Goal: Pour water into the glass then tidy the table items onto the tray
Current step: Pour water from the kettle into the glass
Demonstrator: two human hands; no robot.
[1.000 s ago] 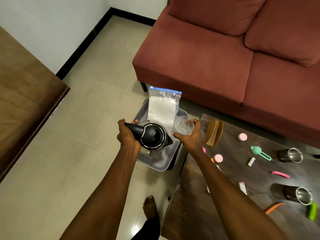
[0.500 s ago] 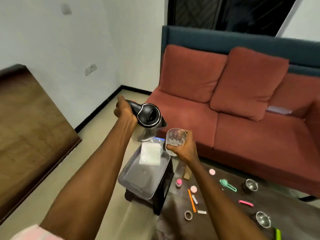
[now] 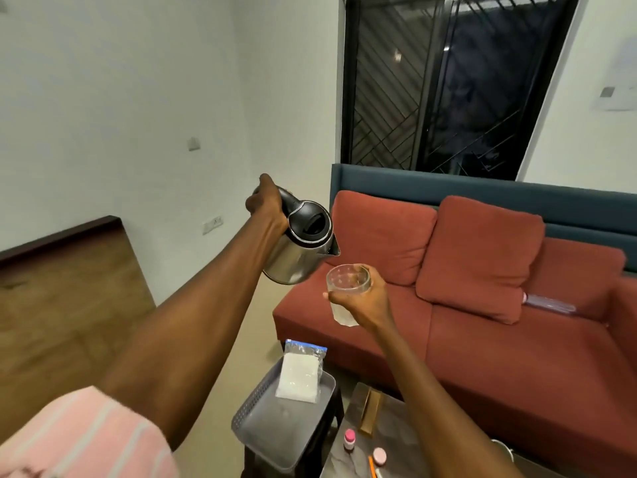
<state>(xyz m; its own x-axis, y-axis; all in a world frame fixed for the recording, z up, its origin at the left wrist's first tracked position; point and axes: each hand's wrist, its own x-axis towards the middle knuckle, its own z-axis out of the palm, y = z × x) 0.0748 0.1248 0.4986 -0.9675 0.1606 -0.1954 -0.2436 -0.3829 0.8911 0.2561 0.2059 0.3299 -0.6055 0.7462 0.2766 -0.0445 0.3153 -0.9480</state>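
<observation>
A red sofa (image 3: 482, 339) fills the background. The grey tray (image 3: 255, 415) sits low on a black stool. The left hand (image 3: 267, 205) grips the steel kettle (image 3: 300, 250) by its handle, spout just above the glass (image 3: 346, 291), which the right hand (image 3: 368, 300) wraps from the right.

Table (image 3: 396, 439) cropped by bottom edge; small items on it mostly cut off. Glass (image 3: 347, 282) lower half hidden by right hand (image 3: 367, 300); water level unreadable.

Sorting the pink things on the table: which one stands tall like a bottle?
The pink-capped bottle nearest the tray. It stands upright, while the other pink thing, beside it, is a low round piece.
</observation>
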